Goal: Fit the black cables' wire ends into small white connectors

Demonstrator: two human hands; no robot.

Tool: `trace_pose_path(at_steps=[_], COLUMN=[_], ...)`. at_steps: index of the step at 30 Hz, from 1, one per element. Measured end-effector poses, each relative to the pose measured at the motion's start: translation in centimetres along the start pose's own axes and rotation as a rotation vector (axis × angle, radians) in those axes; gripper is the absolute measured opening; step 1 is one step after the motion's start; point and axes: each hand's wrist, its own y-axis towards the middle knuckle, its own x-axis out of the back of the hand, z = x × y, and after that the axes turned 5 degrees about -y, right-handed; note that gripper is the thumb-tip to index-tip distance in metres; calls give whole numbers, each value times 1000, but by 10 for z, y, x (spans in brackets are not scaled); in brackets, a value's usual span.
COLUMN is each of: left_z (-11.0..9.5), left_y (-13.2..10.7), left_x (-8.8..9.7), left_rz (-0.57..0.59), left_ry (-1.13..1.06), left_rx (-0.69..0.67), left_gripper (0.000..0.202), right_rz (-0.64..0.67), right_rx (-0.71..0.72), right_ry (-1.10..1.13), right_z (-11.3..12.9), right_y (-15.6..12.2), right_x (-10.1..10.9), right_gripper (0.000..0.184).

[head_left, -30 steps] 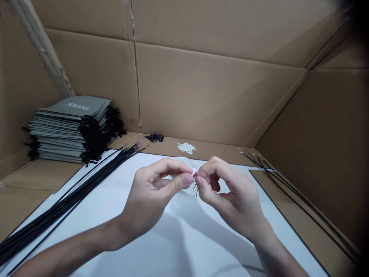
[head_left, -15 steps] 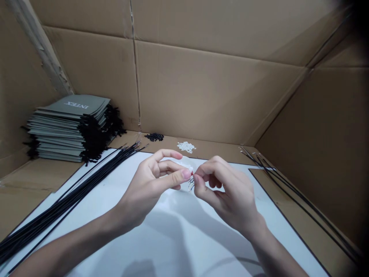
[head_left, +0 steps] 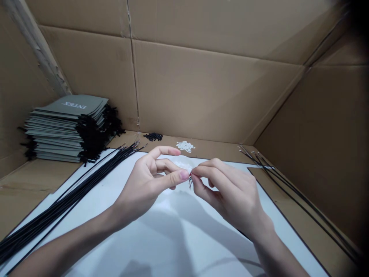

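Observation:
Over the white board (head_left: pixel 161 234), my left hand (head_left: pixel 150 181) and my right hand (head_left: pixel 227 188) meet fingertip to fingertip. Thin stripped wire ends (head_left: pixel 190 183) hang just below the join, with a speck of red between the fingertips. My right thumb and index finger pinch one of these wires. My left thumb presses against a finger behind it while the index finger is raised; what it grips there is hidden. A short stretch of black cable (head_left: pixel 245 234) shows beside my right wrist.
Black cables (head_left: pixel 72 200) with bared ends lie in a bundle at left, and several more (head_left: pixel 300 200) at right. Grey INTEX sleeves (head_left: pixel 69 105) with black ties are stacked back left. Small black pieces (head_left: pixel 153 136) and white pieces (head_left: pixel 185 146) lie in piles before the cardboard wall (head_left: pixel 219 92).
My right fingers have straightened somewhat and closed in on the left fingertips. The red bit between them shows less, and the wire ends hang closer together.

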Motion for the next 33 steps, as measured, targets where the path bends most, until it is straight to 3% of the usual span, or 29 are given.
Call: trace_pose_path(at_steps=[4,12,19,27,33], left_z=[3,2,9,16,14], left_y=[2,3,3,2,2], left_x=[0,2,-4,-8,-11], left_rz=[-25,26,-34,-19,-3], left_ry=[66,-48,-166,-298,-357], left_rx=[-13,-30,-52,-56,22], left_gripper=[32,46,51,52,53], right_rz=[6,66,-8,-84,-112], right_rx=[26,-101,-154,-215,-252], right_ry=[-34,289,371,395,434], right_z=[-2,-6,1,9,11], right_y=[-1,-1,-1,1,2], right_x=[-3,-8,-14,-15,-13], right_gripper=[18,19,20,20,19])
